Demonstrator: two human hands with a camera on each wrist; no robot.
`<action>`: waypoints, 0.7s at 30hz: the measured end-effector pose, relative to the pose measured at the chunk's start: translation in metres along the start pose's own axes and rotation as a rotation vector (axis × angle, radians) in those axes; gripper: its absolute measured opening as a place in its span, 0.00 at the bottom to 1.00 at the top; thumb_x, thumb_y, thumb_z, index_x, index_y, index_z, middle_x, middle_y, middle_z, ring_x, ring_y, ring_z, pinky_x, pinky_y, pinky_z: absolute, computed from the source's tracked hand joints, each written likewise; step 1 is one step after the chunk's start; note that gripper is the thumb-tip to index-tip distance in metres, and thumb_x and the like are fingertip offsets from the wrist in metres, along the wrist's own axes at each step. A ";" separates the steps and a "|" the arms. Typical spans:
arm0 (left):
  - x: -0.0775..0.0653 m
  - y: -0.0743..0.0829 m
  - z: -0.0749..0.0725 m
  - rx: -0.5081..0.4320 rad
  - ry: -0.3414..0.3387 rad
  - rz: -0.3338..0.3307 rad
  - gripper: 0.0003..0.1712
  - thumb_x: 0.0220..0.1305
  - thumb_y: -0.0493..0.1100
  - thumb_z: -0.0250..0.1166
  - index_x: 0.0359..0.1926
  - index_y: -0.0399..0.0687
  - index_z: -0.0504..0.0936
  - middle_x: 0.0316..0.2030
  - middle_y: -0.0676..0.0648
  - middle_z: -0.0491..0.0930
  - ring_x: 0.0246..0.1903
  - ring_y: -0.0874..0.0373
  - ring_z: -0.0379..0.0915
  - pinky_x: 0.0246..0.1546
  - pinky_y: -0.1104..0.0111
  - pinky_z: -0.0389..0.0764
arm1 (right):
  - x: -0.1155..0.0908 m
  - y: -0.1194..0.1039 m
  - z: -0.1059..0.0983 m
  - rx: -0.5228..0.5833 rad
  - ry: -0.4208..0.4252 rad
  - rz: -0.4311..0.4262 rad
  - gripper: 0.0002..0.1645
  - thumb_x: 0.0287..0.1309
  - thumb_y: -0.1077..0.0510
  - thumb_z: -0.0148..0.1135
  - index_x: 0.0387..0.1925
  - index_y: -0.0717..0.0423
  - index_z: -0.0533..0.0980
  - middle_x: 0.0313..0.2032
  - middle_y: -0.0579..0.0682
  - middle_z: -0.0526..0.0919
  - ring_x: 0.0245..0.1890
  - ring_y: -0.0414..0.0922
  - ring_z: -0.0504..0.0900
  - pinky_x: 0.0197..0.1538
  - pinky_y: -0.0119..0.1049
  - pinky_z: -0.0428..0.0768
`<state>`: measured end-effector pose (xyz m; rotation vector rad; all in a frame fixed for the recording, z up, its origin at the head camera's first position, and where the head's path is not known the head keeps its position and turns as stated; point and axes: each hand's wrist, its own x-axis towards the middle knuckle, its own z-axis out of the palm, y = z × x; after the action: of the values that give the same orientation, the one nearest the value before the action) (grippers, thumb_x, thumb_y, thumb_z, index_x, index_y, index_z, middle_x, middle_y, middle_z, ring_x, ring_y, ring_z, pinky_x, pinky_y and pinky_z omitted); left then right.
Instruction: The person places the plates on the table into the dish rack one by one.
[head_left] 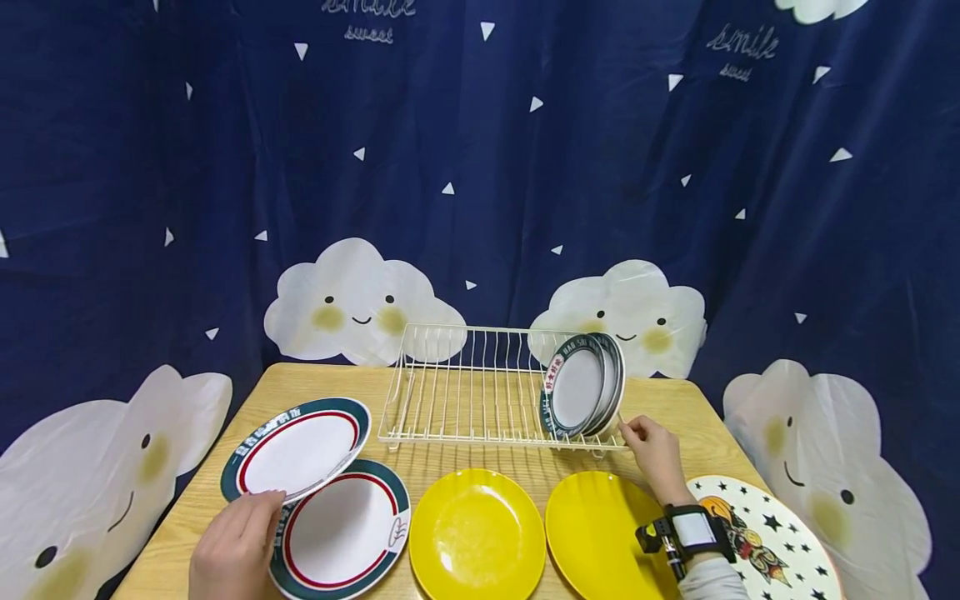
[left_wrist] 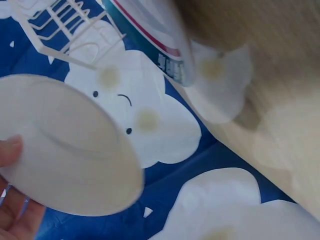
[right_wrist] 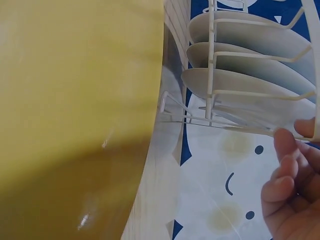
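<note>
My left hand (head_left: 234, 546) grips the near rim of a white plate with a green rim and red ring (head_left: 300, 447). This plate is tilted and overlaps a matching plate (head_left: 341, 533) on the table. The left wrist view shows the held plate's pale underside (left_wrist: 75, 150), with the thumb on one face and fingers behind. At the front right corner of a white wire dish rack (head_left: 465, 438), my right hand (head_left: 656, 457) pinches the wire between thumb and fingers. Several dark-rimmed plates (head_left: 576, 390) stand on edge in the rack's right end, close to that hand.
Two yellow plates lie in front of the rack, one in the middle (head_left: 477, 533) and one (head_left: 600, 533) partly under the right forearm. A large star-patterned plate (head_left: 780, 533) is at the right. Behind the wooden table (head_left: 352, 382) hangs a dark blue curtain (head_left: 420, 125) with clouds.
</note>
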<state>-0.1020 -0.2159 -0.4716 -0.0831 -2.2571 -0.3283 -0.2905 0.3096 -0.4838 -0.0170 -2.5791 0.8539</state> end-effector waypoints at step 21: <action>0.036 0.030 0.026 -0.335 0.286 0.629 0.21 0.75 0.40 0.49 0.36 0.34 0.86 0.32 0.40 0.87 0.33 0.48 0.84 0.68 0.70 0.66 | -0.024 -0.032 -0.008 0.030 0.442 -0.378 0.05 0.49 0.68 0.71 0.26 0.64 0.80 0.18 0.52 0.81 0.17 0.37 0.73 0.24 0.18 0.69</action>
<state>-0.1397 -0.1819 -0.4537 -0.8447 -1.7639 -0.3433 -0.2616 0.2849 -0.4690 0.2540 -2.0649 0.6582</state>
